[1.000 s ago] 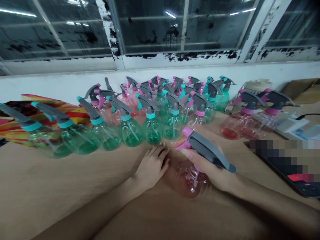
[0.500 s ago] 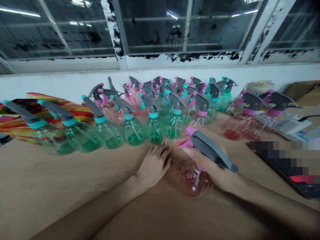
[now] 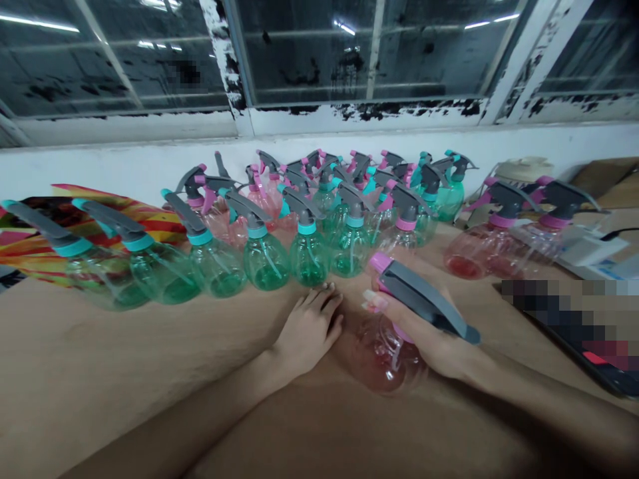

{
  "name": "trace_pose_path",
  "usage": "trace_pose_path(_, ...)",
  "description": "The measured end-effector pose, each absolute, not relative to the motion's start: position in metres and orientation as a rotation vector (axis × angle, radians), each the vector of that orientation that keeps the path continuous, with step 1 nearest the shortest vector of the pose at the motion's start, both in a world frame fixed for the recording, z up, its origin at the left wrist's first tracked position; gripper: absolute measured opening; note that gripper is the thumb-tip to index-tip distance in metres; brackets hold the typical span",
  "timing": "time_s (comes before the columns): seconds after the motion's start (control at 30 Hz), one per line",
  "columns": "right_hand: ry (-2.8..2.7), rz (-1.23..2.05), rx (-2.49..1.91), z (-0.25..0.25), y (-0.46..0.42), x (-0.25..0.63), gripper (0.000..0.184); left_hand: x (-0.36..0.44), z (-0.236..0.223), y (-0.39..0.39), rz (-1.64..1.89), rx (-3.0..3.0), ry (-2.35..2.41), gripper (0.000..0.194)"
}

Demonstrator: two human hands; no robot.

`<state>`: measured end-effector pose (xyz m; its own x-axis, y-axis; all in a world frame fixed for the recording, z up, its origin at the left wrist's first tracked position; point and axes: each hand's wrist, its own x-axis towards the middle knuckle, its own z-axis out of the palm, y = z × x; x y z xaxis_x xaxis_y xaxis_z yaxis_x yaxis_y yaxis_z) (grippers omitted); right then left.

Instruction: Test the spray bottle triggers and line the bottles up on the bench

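Note:
My right hand (image 3: 424, 329) is wrapped round the neck of a clear pink spray bottle (image 3: 384, 362) with a grey and pink spray head (image 3: 424, 296). The bottle stands on the table in front of me, its nozzle pointing away to the left. The trigger is hidden behind my fingers. My left hand (image 3: 309, 326) lies palm down on the table, left of that bottle, fingers stretched out and holding nothing. Just beyond its fingertips stands a green spray bottle (image 3: 309, 256) with a turquoise collar.
Several green spray bottles (image 3: 267, 263) line up across the table (image 3: 124, 372), with more pink and green ones behind. Two pink bottles (image 3: 466, 256) stand at the right. A phone (image 3: 564, 339) lies at the right, a colourful cloth (image 3: 164, 223) at the left. Windows (image 3: 299, 60) rise behind.
The pink trigger, visible before, has gone out of sight as my right fingers closed in on it. My left hand has stayed still. The view has shifted slightly.

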<state>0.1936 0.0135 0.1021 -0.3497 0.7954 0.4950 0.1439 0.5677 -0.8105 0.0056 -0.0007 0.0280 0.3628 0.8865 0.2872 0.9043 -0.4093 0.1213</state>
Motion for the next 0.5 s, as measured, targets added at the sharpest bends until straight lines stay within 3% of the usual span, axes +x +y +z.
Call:
trace_pose_path(0.3, -1.768, 1.044, -0.66, 0.1043, 0.0184, 0.1972, 0.004, 0.0066, 0.0309, -0.0005, -0.468, -2.564, -1.684, 0.029)
trace_pose_path(0.5, -1.746, 1.09, -0.678, 0.1039, 0.0149, 0.1957, 0.004, 0.0069, 0.0306, -0.0005, -0.468, -2.569, -1.68, 0.031)
